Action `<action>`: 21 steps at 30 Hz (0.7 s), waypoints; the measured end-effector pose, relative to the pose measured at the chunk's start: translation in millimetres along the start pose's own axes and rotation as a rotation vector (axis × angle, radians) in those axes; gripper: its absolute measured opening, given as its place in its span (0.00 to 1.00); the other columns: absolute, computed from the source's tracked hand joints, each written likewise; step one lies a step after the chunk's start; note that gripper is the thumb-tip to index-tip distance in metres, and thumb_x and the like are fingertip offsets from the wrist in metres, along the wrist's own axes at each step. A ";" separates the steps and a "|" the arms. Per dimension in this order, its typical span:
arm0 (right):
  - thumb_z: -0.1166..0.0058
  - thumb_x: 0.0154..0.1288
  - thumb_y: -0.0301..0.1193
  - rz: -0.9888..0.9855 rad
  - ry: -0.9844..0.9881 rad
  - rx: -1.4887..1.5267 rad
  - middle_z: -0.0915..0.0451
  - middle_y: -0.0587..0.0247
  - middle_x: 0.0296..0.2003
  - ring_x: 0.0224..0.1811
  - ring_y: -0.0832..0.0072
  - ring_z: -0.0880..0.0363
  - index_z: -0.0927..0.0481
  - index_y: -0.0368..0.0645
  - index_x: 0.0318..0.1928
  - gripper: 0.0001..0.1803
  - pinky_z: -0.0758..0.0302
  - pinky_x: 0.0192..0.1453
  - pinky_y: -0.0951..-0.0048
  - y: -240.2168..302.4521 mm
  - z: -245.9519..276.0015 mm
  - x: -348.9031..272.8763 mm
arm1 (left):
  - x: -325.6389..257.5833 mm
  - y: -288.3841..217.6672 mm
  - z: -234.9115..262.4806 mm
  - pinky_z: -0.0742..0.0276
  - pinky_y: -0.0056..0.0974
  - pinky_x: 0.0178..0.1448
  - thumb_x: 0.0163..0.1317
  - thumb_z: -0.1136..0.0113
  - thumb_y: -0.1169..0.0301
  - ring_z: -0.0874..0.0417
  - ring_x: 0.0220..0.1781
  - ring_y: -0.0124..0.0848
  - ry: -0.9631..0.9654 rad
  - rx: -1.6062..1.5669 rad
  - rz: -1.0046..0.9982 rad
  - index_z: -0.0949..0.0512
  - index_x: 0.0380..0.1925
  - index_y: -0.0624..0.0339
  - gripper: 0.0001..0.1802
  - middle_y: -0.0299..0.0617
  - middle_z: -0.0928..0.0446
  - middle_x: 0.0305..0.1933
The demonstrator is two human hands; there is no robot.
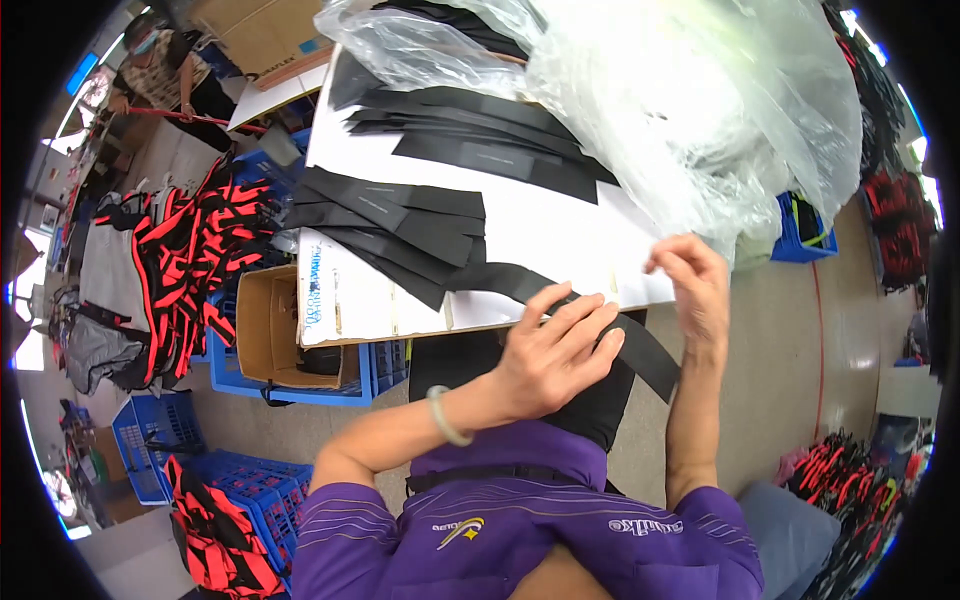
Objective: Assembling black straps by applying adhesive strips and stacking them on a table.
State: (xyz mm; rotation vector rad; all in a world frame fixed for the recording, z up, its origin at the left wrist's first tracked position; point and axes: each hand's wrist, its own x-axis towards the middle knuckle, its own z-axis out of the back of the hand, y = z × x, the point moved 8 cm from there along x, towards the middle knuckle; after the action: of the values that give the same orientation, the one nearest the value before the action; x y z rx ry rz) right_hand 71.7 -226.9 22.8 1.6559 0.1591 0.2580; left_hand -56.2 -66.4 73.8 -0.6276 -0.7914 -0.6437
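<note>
A long black fabric strip (648,362) runs from the fanned pile of black strips (405,215) over the table's front edge. My left hand (555,355), a pale bangle at its wrist, is closed on the strip near its middle. The strip's loose end hangs beside my right forearm. My right hand (697,290) is raised at the right front of the table, its fingers curled and the thumb and forefinger close together. Whatever those fingers hold, if anything, is too small to make out. A second stack of black strips (490,135) lies farther back.
Clear plastic bags (690,110) cover the back right of the white tabletop (620,225). An open cardboard box (265,325) stands in a blue crate (385,370) at left. Red-and-black pieces (205,240) are heaped beyond. Another person (165,75) stands far left.
</note>
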 end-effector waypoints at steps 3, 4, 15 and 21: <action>0.41 0.61 0.26 0.067 -0.018 0.103 0.21 0.60 0.30 0.34 0.75 0.23 0.21 0.35 0.32 0.06 0.26 0.45 0.72 6.5 2.3 4.1 | 19.8 27.4 78.0 0.34 0.52 0.64 0.53 0.41 0.79 0.19 0.54 0.43 -0.026 0.199 -0.080 0.20 0.39 0.59 0.12 0.46 0.19 0.48; 0.41 0.61 0.27 0.065 -0.017 0.106 0.21 0.60 0.30 0.34 0.75 0.22 0.21 0.35 0.32 0.06 0.26 0.45 0.72 1.9 -1.9 8.0 | 15.9 52.6 91.9 0.35 0.53 0.65 0.54 0.41 0.79 0.19 0.55 0.44 -0.003 0.290 -0.050 0.20 0.40 0.59 0.12 0.47 0.19 0.48; 0.41 0.63 0.30 -0.024 0.223 0.016 0.18 0.62 0.31 0.36 0.77 0.20 0.19 0.35 0.36 0.09 0.25 0.45 0.75 -22.8 -117.7 65.6 | 1.7 78.7 109.8 0.39 0.53 0.71 0.52 0.38 0.76 0.20 0.58 0.43 0.024 0.232 -0.085 0.21 0.30 0.58 0.05 0.44 0.19 0.47; 0.36 0.57 0.33 0.054 0.393 -0.319 0.18 0.66 0.37 0.41 0.78 0.22 0.18 0.40 0.44 0.15 0.27 0.47 0.74 -55.5 -221.1 81.8 | -38.2 146.7 144.7 0.51 0.57 0.74 0.54 0.44 0.82 0.30 0.68 0.49 0.151 0.351 0.106 0.21 0.35 0.58 0.10 0.44 0.23 0.56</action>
State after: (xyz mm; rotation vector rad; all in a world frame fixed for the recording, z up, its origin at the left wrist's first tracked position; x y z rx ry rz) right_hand 95.5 12.2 -7.3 1.2805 0.3505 0.6184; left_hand -34.3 141.7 84.3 -0.2944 -0.7032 -0.4358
